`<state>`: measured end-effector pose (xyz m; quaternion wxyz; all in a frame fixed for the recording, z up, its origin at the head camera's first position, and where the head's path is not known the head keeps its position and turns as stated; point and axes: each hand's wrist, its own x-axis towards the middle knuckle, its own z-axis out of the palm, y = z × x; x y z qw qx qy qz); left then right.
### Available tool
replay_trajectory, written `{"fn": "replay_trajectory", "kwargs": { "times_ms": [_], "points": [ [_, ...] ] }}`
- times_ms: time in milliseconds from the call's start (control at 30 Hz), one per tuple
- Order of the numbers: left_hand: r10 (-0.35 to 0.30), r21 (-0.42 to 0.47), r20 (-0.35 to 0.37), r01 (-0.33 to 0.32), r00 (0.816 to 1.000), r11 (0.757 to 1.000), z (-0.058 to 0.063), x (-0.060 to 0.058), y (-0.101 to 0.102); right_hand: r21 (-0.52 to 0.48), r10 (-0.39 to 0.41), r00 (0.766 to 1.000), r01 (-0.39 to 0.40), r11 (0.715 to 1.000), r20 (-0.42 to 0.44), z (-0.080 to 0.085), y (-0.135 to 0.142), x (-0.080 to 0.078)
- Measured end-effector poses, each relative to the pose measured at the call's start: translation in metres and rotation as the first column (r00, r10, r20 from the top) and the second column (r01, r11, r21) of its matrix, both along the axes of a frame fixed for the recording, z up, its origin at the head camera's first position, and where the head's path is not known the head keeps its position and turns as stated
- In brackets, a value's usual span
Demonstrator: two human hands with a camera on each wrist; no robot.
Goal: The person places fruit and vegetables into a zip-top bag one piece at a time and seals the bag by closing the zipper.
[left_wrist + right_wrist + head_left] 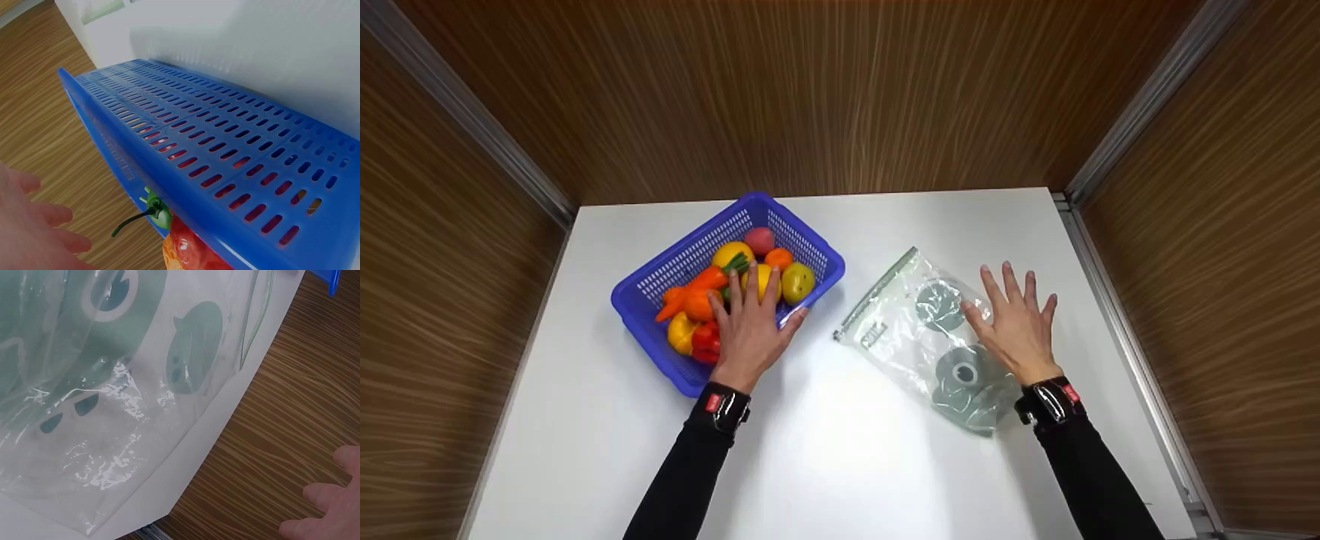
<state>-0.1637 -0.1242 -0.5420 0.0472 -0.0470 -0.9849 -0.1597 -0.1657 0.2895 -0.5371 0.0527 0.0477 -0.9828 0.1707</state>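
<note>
My left hand (748,330), fingers spread, is held over the near right side of a blue plastic basket (660,268). Inside lie a carrot (697,289), a red bell pepper (706,343), a yellow pepper (681,333), oranges and other fruit. The left wrist view shows the basket's slotted wall (225,140) and a green stem (132,221) by the rim. Over the right edge of a clear zip bag (896,330) with green printing is my right hand (1020,330), its fingers also spread. Neither hand grips anything.
The basket and bag lie on a white table (825,465). Wood-grain panels (840,97) enclose it at the back and both sides, with metal rails (1140,352) along the corners and right edge.
</note>
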Motion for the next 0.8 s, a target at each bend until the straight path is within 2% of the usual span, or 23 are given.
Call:
{"fn": "replay_trajectory", "kwargs": {
  "times_ms": [233,433,600,800],
  "points": [
    [0.007,-0.008,0.014,-0.007,1.0,1.0,0.0004,0.0014,-0.0008,0.002,0.005,1.0,-0.005,1.0,0.005,-0.0015,-0.0027,-0.0009],
    [-0.005,-0.023,-0.005,0.005,1.0,1.0,0.0009,-0.0009,0.0014,-0.001,-0.002,1.0,0.002,1.0,0.012,-0.0023,-0.0027,0.0],
    [-0.003,-0.012,0.014,0.003,1.0,1.0,-0.0003,0.0004,0.002,0.002,-0.002,1.0,0.002,1.0,0.021,-0.0032,-0.0028,-0.001],
    [-0.003,-0.014,0.002,0.003,1.0,1.0,-0.0027,0.0034,0.0015,0.013,0.025,0.999,-0.026,1.0,0.027,-0.0048,-0.0042,-0.0083]
  ]
}}
